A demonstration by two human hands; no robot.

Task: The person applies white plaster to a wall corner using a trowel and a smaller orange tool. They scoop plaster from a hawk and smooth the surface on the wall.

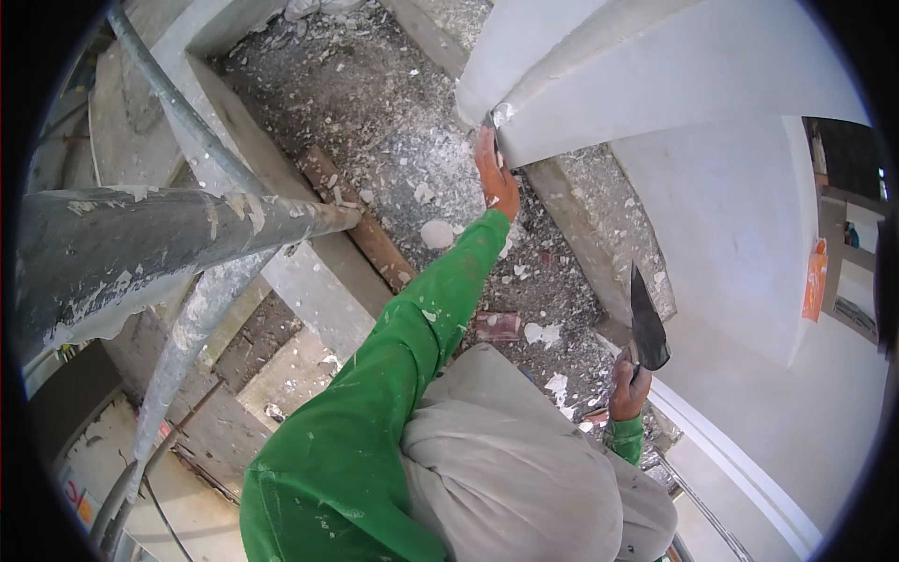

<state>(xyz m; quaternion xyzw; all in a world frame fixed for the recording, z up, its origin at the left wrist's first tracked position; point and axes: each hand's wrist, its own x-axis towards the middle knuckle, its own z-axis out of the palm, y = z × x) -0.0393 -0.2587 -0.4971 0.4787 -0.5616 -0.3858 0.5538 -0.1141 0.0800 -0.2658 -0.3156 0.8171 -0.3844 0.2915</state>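
My left arm, in a green sleeve, stretches far forward. At its end my left hand [496,176] is closed round a thin dark flat tool [489,121], whose exact kind the fingers hide. This tool touches the lower corner of a white plastered wall [599,94], beside a small wet-looking white patch [504,114]. Nearer to me on the right, my right hand [628,389] grips the handle of a pointing trowel [647,323]. Its dark pointed blade is raised and tilts forward, apart from the wall.
Paint-spattered metal poles [187,239] cross the left side. A wooden plank [361,225] lies along a concrete ledge [253,131]. White flakes and rubble [412,178] litter the ground, with a reddish block piece [497,326] among them. An orange packet [815,281] is at far right.
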